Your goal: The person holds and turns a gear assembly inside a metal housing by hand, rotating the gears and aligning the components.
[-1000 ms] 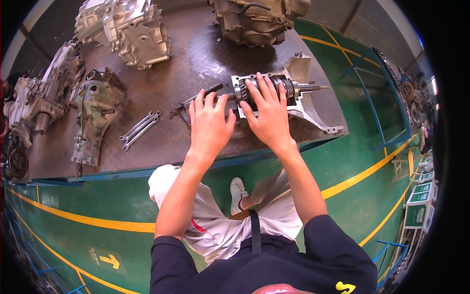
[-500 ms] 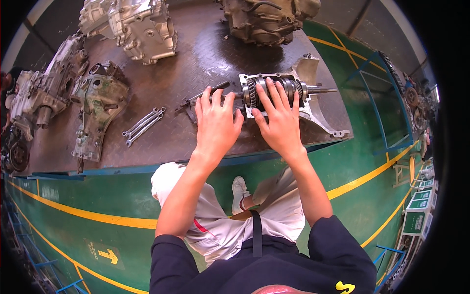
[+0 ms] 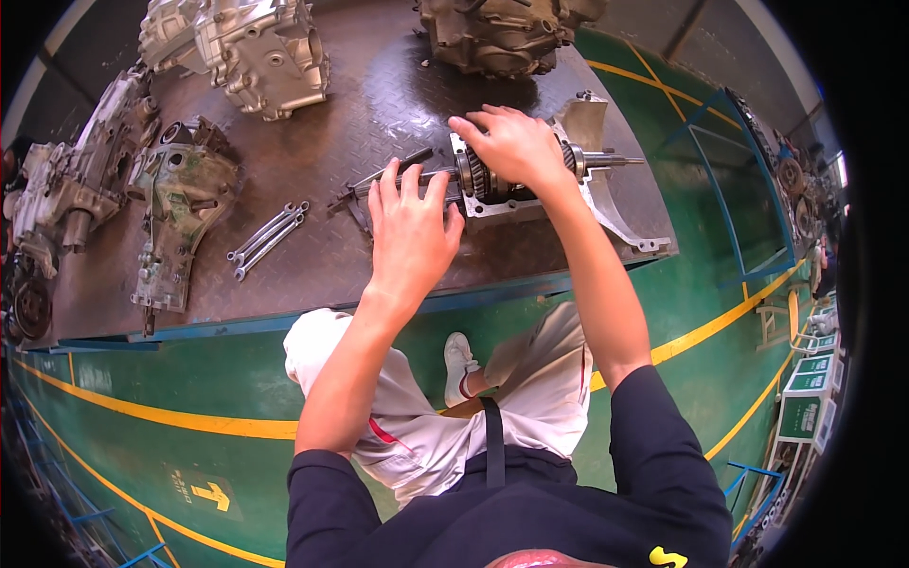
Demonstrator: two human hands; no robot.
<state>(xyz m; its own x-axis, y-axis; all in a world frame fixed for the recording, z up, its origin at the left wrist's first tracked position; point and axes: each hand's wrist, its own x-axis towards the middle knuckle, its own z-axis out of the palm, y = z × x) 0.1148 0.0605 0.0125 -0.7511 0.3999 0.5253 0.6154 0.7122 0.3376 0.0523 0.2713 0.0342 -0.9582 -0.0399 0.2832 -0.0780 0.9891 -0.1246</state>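
Observation:
An opened gearbox housing (image 3: 511, 207), its pale metal rim holding a row of gears (image 3: 475, 180), lies near the front edge of the workbench. A long shaft (image 3: 611, 160) sticks out of its right end. My right hand (image 3: 516, 147) is palm down over the gears, towards the far rim, thumb apart and pointing left; its palm side is hidden. My left hand (image 3: 412, 227) spreads its fingers over the rods and dark fork-like parts (image 3: 355, 194) at the housing's left end. Whether the fingertips touch them I cannot tell.
Three wrenches (image 3: 269, 240) lie left of my hands on the metal workbench (image 3: 312, 180). Further left stand a greenish casing (image 3: 180, 208) and a grey transmission (image 3: 71, 194). A silver casing (image 3: 260, 57) and a brown gearbox (image 3: 502, 38) stand at the back.
My right hand has moved up and left from lying flat on the gears to the far rim, its fingers turned leftward. My left hand stays almost in place.

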